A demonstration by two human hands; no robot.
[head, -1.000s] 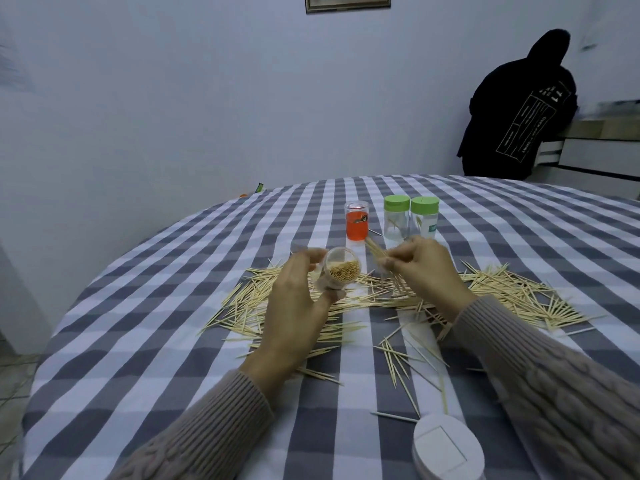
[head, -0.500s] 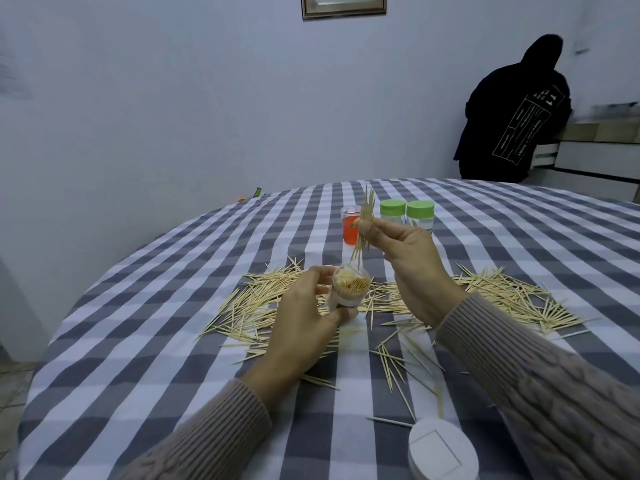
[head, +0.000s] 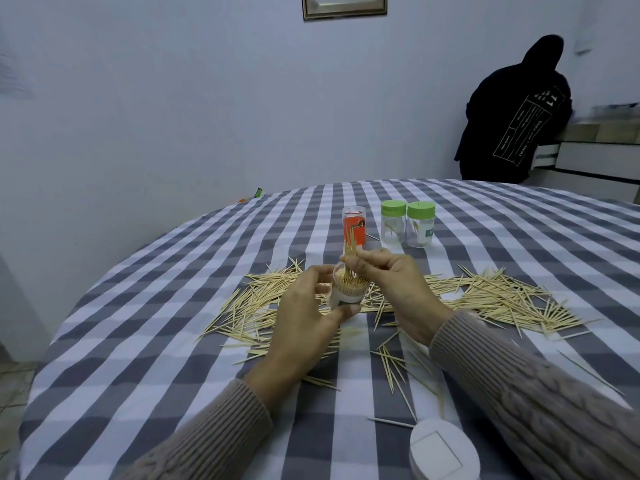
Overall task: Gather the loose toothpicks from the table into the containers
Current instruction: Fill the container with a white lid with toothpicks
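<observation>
Two hands are working over the checked tablecloth [head: 145,341]. Left hand [head: 304,317] is gripping a small clear container [head: 346,294], fingers and thumb curled round it, mouth up and tilted toward the camera; it is packed with toothpick ends, and the fingers are hiding most of its left wall. Right hand [head: 398,289] is pinching a small bundle of toothpicks [head: 350,251] between thumb and fingertips, holding it upright with the lower ends going into the container's mouth; how many sticks are in the bundle is too fine to count. Loose toothpicks [head: 502,299] are lying in a wide scatter across the cloth, some passing under both wrists and out of sight. Beyond the hands an orange-labelled tube [head: 354,225] and two green-lidded jars [head: 407,223] are standing upright, the jars touching or nearly so. White oval lid-like object [head: 445,452] is being cut off by the bottom edge. Dark-hooded person [head: 516,112] is standing at far right, back turned
</observation>
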